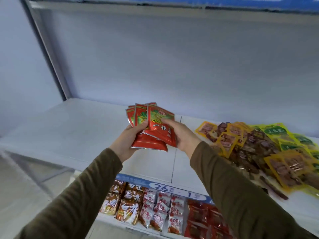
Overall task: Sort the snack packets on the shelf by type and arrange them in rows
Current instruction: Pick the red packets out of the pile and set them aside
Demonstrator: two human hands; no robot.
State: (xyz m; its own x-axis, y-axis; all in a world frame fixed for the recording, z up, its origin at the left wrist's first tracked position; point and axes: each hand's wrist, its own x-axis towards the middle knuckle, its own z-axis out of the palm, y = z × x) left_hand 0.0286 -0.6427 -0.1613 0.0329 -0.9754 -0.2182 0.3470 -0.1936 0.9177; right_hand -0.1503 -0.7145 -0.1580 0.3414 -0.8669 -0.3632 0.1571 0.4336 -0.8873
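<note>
A fanned stack of several red snack packets (151,128) with green and yellow print is held above the white shelf (69,131). My left hand (128,140) grips the stack from the left, thumb on the front. From the right, my right hand (181,135) grips the front packet, its thumb laid across it. A jumbled pile of yellow, brown and green packets (259,149) lies on the shelf's right side.
The shelf's left half is bare white board, with a seam (174,161) down the middle. A blue price strip (172,188) runs along the front edge. Below it, a lower shelf holds rows of brown, white-red and red packets (155,211). A shelf post (46,54) stands at the left.
</note>
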